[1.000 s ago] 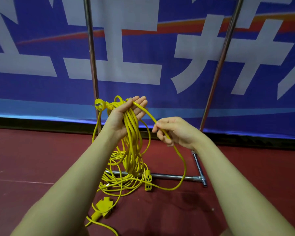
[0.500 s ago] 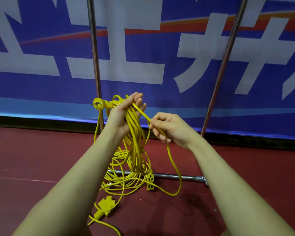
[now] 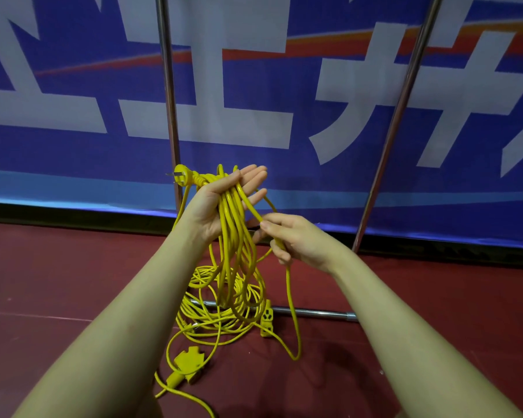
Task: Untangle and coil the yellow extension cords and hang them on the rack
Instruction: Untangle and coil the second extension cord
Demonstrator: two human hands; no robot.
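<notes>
The head camera looks forward and down along two bare forearms toward a dark red floor [image 3: 73, 282]. The left hand [image 3: 221, 203] is raised palm up with its fingers straight and relaxed, and a bundle of yellow cord loops [image 3: 233, 224] is draped across the palm and hangs down from it. A yellow plug [image 3: 181, 178] with metal prongs sticks out from the bundle at the left side of that hand, beside the thumb. The right hand [image 3: 296, 239] is just beside the left, slightly lower, with its thumb and fingers curled round a single strand of cord [image 3: 293, 312]. That strand runs up from the right hand to the left palm, and below the right hand it hangs down in a long curve that reaches the floor.

Under the hands, a loose heap of yellow cord [image 3: 218, 312] lies on the floor. A yellow socket block [image 3: 267, 319] sits at the right edge of the heap, touching a metal bar that lies along the floor. Nearer the camera, a second, wider yellow socket piece [image 3: 189, 363] lies on the floor with a cord running from it toward the bottom edge of the view.

The bar belongs to a metal rack [image 3: 169, 101], whose two shiny poles rise out of the top of the view. Behind the rack stands a blue banner [image 3: 284, 176] with large white characters and a red stripe.
</notes>
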